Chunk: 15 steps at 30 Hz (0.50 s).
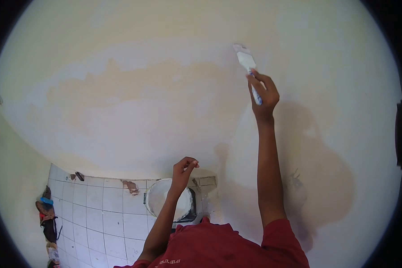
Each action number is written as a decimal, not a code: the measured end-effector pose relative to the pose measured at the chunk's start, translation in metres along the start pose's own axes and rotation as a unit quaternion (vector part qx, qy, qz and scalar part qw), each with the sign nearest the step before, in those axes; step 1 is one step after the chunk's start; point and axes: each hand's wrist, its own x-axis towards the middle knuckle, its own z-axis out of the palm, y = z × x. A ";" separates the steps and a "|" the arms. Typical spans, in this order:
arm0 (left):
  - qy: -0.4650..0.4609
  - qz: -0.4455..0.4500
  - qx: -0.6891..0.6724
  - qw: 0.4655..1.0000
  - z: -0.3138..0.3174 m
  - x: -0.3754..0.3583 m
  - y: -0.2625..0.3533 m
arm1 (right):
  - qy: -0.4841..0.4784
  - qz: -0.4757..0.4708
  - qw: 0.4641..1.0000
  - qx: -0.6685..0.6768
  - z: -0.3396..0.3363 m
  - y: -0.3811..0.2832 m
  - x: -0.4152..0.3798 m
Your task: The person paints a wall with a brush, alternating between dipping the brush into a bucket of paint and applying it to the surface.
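My right hand (264, 94) is raised and closed around the handle of a paintbrush (246, 60). The brush has a white, paint-covered head and a blue-and-white handle, and it points up at the wall (174, 120), its tip at or very near the surface. Lower down, my left hand (184, 171) hangs in front of the wall with its fingers curled in and nothing visible in them. Below it, partly hidden by my left forearm, stands a round bucket (155, 195) with whitish paint in and around it.
White square floor tiles (113, 214) lie below, with a brown stained patch (130, 187). A small dark object (79, 176) sits at the wall's foot. Bags and cloths (48, 216) are heaped along the left wall. A dark fixture (401, 134) is at the far right.
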 end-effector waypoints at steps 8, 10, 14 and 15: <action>0.023 -0.012 -0.026 0.999 -0.010 0.002 -0.011 | -0.135 0.103 0.985 0.043 0.022 -0.020 -0.111; 0.021 -0.009 -0.026 0.999 -0.009 0.001 -0.009 | -0.254 0.149 0.953 0.075 0.015 -0.027 -0.124; 0.014 -0.006 -0.032 0.999 -0.009 0.004 -0.009 | -0.230 0.116 0.962 0.090 0.013 -0.031 -0.107; 0.015 -0.004 -0.032 0.999 -0.009 0.005 -0.007 | -0.225 0.080 0.967 0.085 0.017 -0.026 -0.092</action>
